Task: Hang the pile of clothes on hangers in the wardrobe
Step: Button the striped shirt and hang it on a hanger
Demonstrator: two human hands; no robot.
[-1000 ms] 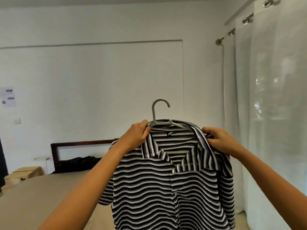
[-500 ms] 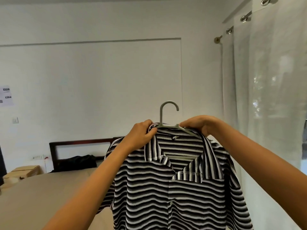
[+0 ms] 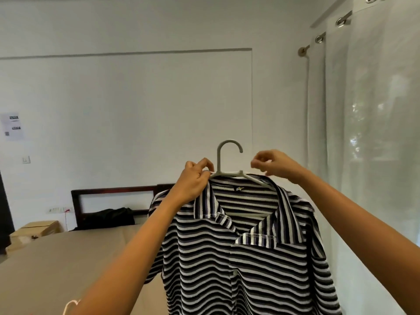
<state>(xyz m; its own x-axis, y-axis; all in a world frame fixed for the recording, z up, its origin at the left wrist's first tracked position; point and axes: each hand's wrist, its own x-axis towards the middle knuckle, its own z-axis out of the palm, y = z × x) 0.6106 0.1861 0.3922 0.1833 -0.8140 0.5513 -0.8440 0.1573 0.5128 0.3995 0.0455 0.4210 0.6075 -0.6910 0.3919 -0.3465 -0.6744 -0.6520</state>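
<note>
Both forearms reach up and forward from the bottom of the view. The left hand has its fingers curled in a pinch on the left arm of the hanger, right where the collar meets it. The right hand sits at the hanger's other arm with clenched fingers just over the collar edge; I cannot tell whether they grasp anything. The hanger is pale grey, held in the air at the middle of the view. Its hook points up and opens to the right, and its long axis runs left to right, dipping slightly on the right. On it hangs the striped shirt, front facing the camera, collar spread open, body dropping straight down past the bottom edge. Behind and to the left lies a bed with a tan cover. A black bundle lies against its dark headboard. Closed cardboard boxes stand beside the bed, their contents hidden. A sheer white curtain hangs at the right.
</note>
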